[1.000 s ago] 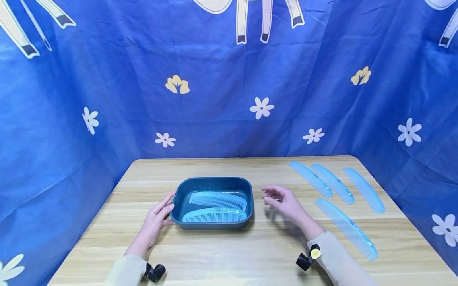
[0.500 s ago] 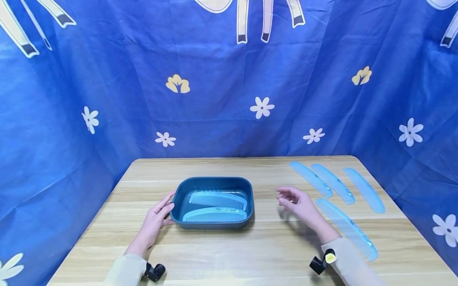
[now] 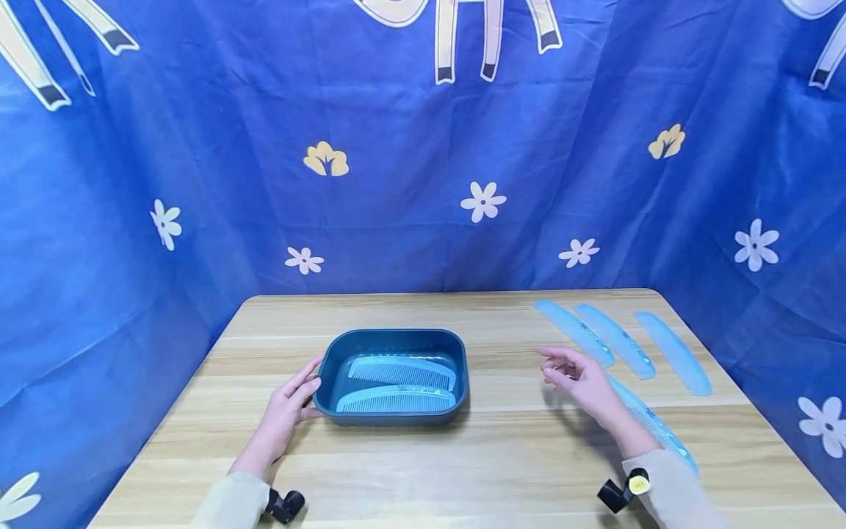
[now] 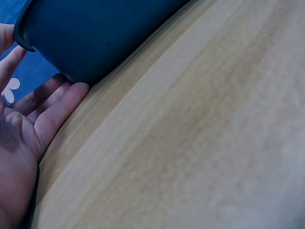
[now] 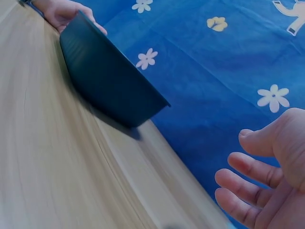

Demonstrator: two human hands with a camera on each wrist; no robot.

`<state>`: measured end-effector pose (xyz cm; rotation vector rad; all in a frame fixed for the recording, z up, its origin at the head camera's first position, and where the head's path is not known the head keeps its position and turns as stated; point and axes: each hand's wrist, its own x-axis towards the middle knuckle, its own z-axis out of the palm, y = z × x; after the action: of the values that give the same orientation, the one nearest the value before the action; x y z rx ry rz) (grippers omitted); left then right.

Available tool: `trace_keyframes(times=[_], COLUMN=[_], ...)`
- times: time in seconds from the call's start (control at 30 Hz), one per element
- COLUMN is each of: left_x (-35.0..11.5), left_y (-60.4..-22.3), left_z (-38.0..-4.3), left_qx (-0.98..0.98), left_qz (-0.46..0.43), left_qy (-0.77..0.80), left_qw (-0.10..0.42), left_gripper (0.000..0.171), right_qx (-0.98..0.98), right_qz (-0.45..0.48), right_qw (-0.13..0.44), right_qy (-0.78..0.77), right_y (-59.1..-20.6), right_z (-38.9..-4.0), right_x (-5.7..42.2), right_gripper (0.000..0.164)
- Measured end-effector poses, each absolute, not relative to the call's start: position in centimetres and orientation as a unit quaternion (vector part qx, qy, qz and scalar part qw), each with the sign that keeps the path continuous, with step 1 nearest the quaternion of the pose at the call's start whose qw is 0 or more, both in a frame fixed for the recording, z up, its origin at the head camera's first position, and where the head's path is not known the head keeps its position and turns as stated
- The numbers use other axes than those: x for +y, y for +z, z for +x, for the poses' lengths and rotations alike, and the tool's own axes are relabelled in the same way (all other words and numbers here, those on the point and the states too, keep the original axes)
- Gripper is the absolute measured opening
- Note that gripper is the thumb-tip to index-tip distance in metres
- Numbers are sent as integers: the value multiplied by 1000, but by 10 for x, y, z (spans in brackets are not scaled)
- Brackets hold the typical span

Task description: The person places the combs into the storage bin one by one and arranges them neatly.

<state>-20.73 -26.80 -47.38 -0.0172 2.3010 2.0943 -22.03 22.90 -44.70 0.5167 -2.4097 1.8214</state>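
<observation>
A dark teal plastic basin (image 3: 390, 419) stands on the table with two light-blue combs in it, a rear comb (image 3: 402, 371) and a front comb (image 3: 396, 399). My left hand (image 3: 288, 408) holds the basin's left end. In the left wrist view, some fingers (image 4: 7, 38) are at its rim and others lie low against its wall. My right hand (image 3: 581, 386) is over the table between the basin and the loose combs, holding nothing, fingers loosely curled. Beneath its wrist and forearm lies a blue comb (image 3: 651, 419), partly hidden.
Three more blue combs lie at the back right: a left one (image 3: 576, 332), a middle one (image 3: 616, 340) and a right one (image 3: 674, 353). A patterned blue cloth (image 3: 410, 220) hangs around the back and sides of the wooden table (image 3: 423, 477).
My right hand has moved right, away from the basin and toward the loose combs, and now covers part of the nearest one. The left hand and basin have stayed in place.
</observation>
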Motion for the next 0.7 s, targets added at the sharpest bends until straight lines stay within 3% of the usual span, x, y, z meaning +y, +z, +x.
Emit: trace_keyframes(times=[0.7], left_x=[-268], left_y=[-475], left_z=[-205], left_qx=[739], left_qz=[-3], left_qy=[674], left_qw=[13], left_gripper=[53], right_qx=[-817], right_qz=[130], right_qw=[77], right_qy=[556], right_y=[-458], right_z=[-208], right_x=[267], right_gripper=[38])
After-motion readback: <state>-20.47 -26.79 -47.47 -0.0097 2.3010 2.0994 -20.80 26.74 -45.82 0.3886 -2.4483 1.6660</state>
